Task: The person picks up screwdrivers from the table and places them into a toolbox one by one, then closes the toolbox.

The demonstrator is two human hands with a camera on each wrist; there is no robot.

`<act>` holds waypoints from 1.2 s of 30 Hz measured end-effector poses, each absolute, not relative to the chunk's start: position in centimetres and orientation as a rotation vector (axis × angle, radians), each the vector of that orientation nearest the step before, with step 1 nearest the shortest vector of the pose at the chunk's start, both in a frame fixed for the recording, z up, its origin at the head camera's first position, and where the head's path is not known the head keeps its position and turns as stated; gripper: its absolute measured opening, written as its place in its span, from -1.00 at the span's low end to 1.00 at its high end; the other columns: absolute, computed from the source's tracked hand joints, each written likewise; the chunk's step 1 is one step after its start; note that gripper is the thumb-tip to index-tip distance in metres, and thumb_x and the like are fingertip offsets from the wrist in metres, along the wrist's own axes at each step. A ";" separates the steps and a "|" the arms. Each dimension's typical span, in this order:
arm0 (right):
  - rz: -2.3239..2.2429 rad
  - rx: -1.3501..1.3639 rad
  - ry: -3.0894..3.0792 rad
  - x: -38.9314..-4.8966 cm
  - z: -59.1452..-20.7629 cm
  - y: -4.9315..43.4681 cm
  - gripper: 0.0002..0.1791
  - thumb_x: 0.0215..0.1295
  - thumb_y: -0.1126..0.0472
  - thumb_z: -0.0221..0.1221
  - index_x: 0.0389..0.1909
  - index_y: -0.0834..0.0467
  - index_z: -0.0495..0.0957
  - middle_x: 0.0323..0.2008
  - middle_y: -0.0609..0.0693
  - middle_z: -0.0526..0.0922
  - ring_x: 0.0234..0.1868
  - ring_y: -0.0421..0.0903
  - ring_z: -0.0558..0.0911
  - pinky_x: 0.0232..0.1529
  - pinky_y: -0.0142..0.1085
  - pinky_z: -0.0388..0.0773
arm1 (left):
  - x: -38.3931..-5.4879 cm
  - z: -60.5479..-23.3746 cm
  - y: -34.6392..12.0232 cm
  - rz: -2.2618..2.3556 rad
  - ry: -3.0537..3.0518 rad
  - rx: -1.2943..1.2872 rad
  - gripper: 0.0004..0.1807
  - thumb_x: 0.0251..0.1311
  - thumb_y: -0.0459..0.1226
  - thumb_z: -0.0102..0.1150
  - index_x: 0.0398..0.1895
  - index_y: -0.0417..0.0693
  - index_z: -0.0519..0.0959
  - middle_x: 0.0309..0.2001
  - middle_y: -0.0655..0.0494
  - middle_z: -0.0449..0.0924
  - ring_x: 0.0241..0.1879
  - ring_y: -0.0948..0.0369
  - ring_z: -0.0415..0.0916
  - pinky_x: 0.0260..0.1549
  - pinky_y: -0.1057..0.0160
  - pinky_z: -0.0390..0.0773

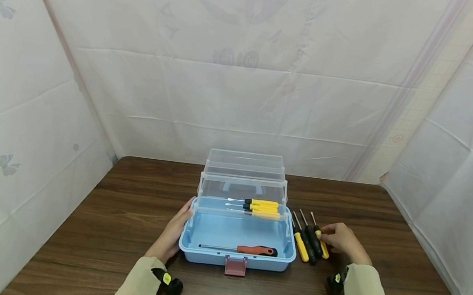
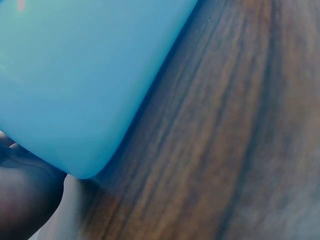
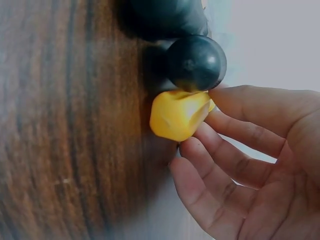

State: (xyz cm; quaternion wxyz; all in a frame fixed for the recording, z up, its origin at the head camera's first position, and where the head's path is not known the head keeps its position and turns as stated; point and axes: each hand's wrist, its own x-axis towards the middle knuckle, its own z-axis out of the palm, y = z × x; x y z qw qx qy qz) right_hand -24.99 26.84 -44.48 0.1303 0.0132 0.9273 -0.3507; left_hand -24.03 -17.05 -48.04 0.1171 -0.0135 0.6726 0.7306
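A light blue toolbox (image 1: 233, 261) with a raised clear lid stands on the table. My left hand (image 1: 174, 231) rests along its left wall, fingers fairly straight and fingertips near the rim; in the left wrist view only part of that hand shows beside the box corner. Right of the box, several screwdrivers lie side by side. My right hand (image 1: 342, 240) pinches the rightmost, a yellow-and-black screwdriver (image 1: 324, 250), between thumb and fingers. Its yellow handle end (image 3: 172, 117) shows up close in the right wrist view, beside a black-handled screwdriver (image 3: 197, 62).
Inside the box, an orange-and-black screwdriver (image 1: 257, 250) lies along the front wall. Three yellow-handled screwdrivers (image 1: 263, 209) sit toward the back, partly behind the clear lid (image 1: 245, 168). A pink latch (image 1: 235, 266) hangs at the front. White sheeting surrounds the wooden table (image 1: 120, 231).
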 end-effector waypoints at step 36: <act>-1.029 0.172 2.759 -24.8 -45.7 26.5 -0.70 0.28 0.28 0.17 -0.05 0.39 0.59 -0.15 0.29 0.63 -0.30 -0.05 0.59 -0.35 -0.24 0.62 | -24.1 -48.2 -17.1 2.158 1.945 -0.022 -0.41 0.52 -0.09 -0.38 0.55 0.26 -0.17 0.57 0.09 -0.31 0.54 0.00 -0.34 0.44 -0.16 -0.20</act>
